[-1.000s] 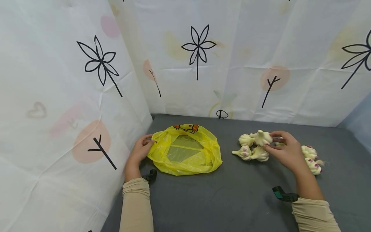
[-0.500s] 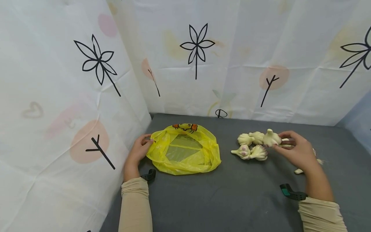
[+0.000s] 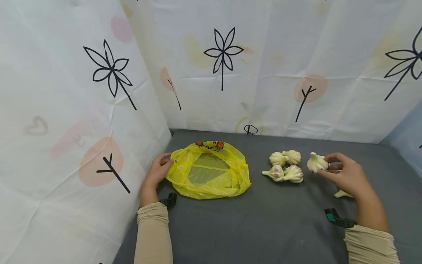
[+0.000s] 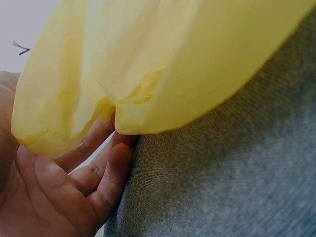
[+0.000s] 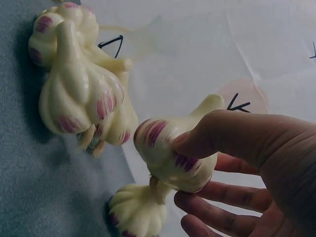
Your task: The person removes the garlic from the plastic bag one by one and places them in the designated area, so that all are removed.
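Observation:
A yellow plastic bag sits on the table with its mouth spread wide and its rim folded over. My left hand holds the bag's left rim; in the left wrist view the film covers the thumb side of the hand. To the right, my right hand grips a garlic bulb, cream with purple streaks and stem up. The right wrist view has the thumb across this bulb and the fingers beneath. Several garlic bulbs lie clustered to its left.
Partly hidden by the right hand, another garlic bulb's stem pokes out on the dark grey table. A printed white cloth hangs behind the table and along its left side.
My right hand has moved right with the garlic bulb, away from the cluster, and now hides more of the bulbs at the far right. The left hand and bag have stayed put.

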